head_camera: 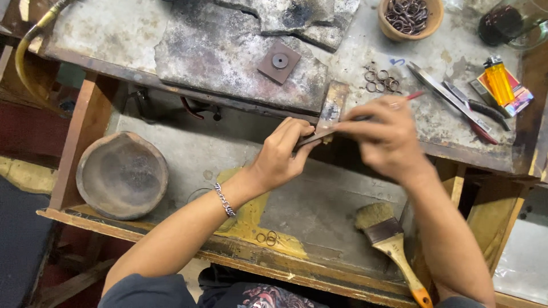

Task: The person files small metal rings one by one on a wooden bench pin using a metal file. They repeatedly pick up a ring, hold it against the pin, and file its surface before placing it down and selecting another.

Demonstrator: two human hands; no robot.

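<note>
while the left hand (pixel 283 153) pinches a metal strip (pixel 315 137) against the wooden peg (pixel 333 107), the right hand (pixel 383 134), fingers closed on a red-tipped file (pixel 412 96), should stroke it evenly.

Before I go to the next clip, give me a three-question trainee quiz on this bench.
1. True or false: the brush lies in the lower tray.
2. What does the left hand pinch? A) lighter B) thin strip C) bowl
3. What fills the small cup at the top?

Key: 1 true. 2 B, the strip, held against the bench peg while the right hand works a red-handled tool on it. 3 metal rings.
</note>
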